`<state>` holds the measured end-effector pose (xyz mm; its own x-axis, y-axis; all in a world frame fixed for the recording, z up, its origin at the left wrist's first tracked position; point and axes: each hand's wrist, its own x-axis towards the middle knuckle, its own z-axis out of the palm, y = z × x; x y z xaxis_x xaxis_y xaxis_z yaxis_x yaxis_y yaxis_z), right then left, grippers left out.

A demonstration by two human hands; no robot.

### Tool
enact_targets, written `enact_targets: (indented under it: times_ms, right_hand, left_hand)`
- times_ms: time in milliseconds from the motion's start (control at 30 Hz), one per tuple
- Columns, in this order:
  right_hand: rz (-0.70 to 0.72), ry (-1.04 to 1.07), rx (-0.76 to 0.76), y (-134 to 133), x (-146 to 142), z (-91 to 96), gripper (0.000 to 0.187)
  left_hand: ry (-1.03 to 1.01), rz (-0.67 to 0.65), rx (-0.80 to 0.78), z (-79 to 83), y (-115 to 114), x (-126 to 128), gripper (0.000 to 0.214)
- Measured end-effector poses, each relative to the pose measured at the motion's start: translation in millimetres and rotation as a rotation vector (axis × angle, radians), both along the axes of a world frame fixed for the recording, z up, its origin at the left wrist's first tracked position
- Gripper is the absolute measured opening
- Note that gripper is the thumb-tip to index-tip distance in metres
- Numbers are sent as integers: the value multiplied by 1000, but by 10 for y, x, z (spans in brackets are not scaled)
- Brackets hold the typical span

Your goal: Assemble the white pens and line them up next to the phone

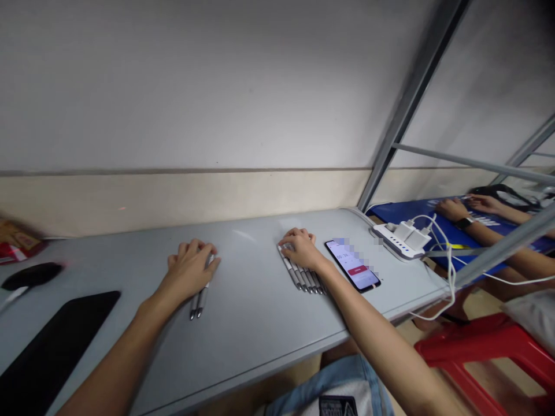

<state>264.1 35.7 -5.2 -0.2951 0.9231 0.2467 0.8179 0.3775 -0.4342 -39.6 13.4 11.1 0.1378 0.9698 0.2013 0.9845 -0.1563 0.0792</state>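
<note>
On the grey desk (251, 323), my left hand (191, 268) is closed over the upper ends of two silver-grey pens (199, 303), its thumb and fingers bent around them. Their dark lower tips stick out below the palm, side by side. Farther right, my right hand (300, 248) is closed at the top of a row of several similar pens (306, 280), fingers bent down at the leftmost one. The hand and wrist hide the upper parts of most of that row.
Right of the row lie a lit phone (353, 266) and a white power strip (399, 240) with cables. A black flat pad (60, 341), a black mouse-like object (32, 275) and a red packet (19, 242) are at left. Beyond the metal bed frame (407, 92), another person's hands (453, 209) rest over a blue surface.
</note>
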Motion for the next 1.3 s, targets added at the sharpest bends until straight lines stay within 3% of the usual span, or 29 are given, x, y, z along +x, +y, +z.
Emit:
enact_targets:
  times_ms: [467,733,833,967,1067,1167,1300]
  right_hand:
    - [-194,248,177,-29,86,190,17]
    - [-231,312,227,-49,82,218,14]
    - [-139,298,218,-86,30,203,14]
    - [229,276,176,-181,-88,193,23]
    - [427,321,75,-250,-168,201,28]
    - [454,360,-62,-270,-198,200,20]
    - [292,490,-87,-228,-172,181,26]
  left_hand:
    - [82,58,-26,107,-75,49,35]
    - [109,-37,-27,-7,-89,115,42]
    - [53,-116,9,-39,-125,232,39]
    - [-153,-282,18,-27,-212,450,32]
    - [-355,-409,-105,5,-277,586,30]
    - [-472,-443,-134,20,-303,639,27]
    - [-463,-400,-75,4,-270,590,25]
